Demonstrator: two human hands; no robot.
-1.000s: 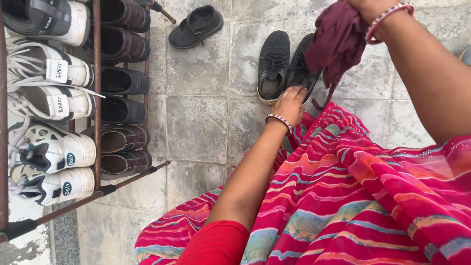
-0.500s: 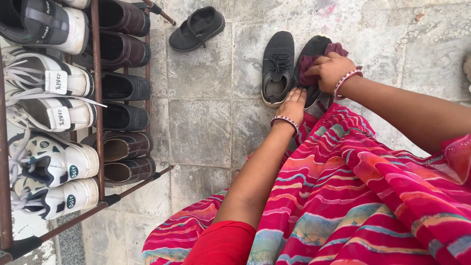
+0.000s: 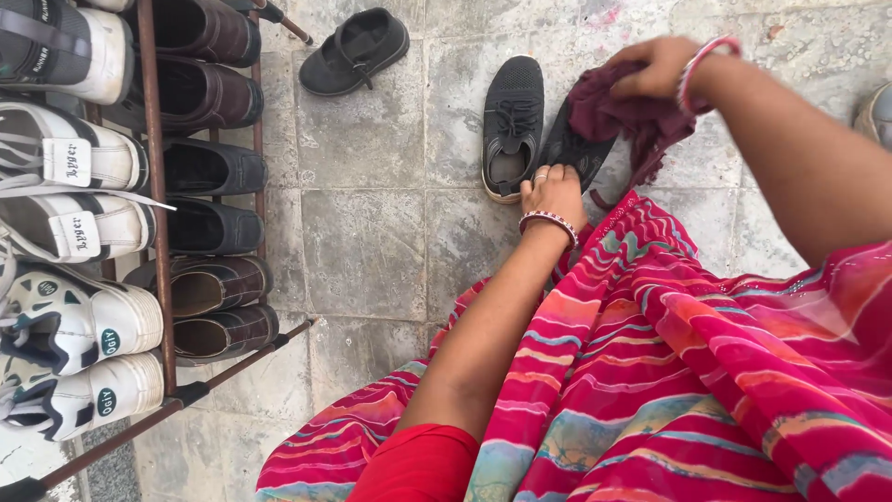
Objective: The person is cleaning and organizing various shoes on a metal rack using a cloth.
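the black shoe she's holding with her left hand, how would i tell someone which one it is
Start at the metal shoe rack on the left and cross the grey stone floor to the pair of black sneakers. It is the right-hand one, gripped at the heel by the left hand. Unlike its flat neighbour, it is tipped up, with a maroon cloth in the right hand over it.

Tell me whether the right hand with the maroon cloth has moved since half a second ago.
Yes. The right hand has lifted the cloth up off the black shoe, away from the left hand.
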